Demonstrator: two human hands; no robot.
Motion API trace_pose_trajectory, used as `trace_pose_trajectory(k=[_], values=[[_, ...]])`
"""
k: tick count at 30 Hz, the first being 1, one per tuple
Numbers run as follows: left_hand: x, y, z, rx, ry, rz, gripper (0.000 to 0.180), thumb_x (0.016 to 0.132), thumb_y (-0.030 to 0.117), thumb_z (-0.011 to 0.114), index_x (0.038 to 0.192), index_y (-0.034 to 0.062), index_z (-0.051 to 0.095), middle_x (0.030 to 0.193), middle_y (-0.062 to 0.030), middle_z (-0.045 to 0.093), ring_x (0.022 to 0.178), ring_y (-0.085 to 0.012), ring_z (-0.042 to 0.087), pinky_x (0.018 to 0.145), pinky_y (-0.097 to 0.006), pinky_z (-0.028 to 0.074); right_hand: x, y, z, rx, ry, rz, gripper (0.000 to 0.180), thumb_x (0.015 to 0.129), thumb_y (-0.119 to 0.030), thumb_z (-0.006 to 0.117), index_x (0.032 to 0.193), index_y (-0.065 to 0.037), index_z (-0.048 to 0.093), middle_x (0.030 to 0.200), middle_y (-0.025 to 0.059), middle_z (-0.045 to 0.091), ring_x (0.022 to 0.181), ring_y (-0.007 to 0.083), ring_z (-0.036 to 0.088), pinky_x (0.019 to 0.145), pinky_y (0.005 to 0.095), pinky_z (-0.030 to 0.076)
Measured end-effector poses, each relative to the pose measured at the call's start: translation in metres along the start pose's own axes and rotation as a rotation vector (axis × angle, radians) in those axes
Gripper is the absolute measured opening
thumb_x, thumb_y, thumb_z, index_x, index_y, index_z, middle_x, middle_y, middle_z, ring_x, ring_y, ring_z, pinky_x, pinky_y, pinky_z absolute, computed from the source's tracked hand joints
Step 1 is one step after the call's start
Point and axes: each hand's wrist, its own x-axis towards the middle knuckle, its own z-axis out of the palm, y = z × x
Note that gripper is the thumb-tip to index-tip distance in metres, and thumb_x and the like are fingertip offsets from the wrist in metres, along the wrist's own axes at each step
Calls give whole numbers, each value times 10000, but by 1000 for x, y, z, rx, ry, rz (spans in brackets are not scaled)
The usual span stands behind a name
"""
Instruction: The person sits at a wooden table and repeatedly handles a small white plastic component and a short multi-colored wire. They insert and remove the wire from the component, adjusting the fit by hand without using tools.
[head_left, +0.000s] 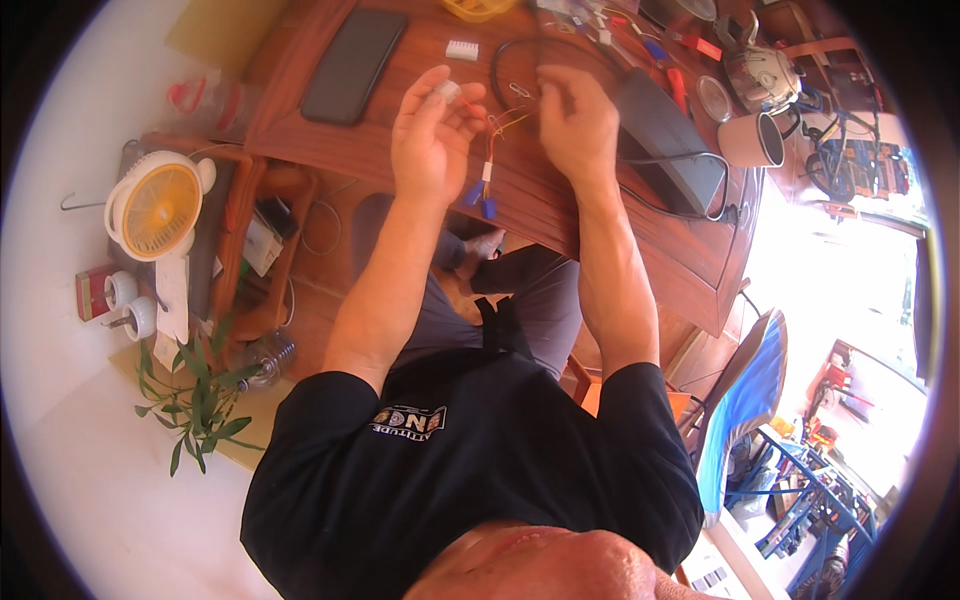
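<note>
Pinching white connector (pixel 447 92) in left hand (pixel 428 135) | right hand (pixel 577 122) pinches its thin wires (pixel 503 122)

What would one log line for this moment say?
left hand: holds white connector | right hand: pinches thin wires | over wooden table

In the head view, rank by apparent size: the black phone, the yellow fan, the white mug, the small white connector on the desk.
1. Yellow fan
2. Black phone, close to the fan
3. White mug
4. Small white connector
Fisheye bending makes 1 and 2 unsure.
</note>
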Motion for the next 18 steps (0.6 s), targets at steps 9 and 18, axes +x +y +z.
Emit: trace_pose_trajectory(k=[9, 18], values=[[7, 4, -6, -93, 11, -75, 313, 986, 164, 502, 1274, 51, 545, 1032, -178, 684, 858, -245, 630, 733, -351, 525, 0, 13, 16, -316, -216, 73, 142, 850, -149, 671, 948, -59, 722, 969, 147, 683, 904, 358, 647, 787, 449, 520], [10, 6, -11, -145, -23, -147, 309, 984, 166, 505, 1270, 57, 542, 1018, -179, 682, 844, -248, 636, 724, -346, 530, 26, 13, 18, -570, -511, 164, 241, 900, -226, 622, 1023, -21, 658, 1008, 197, 672, 972, 380, 655, 838, 491, 523]])
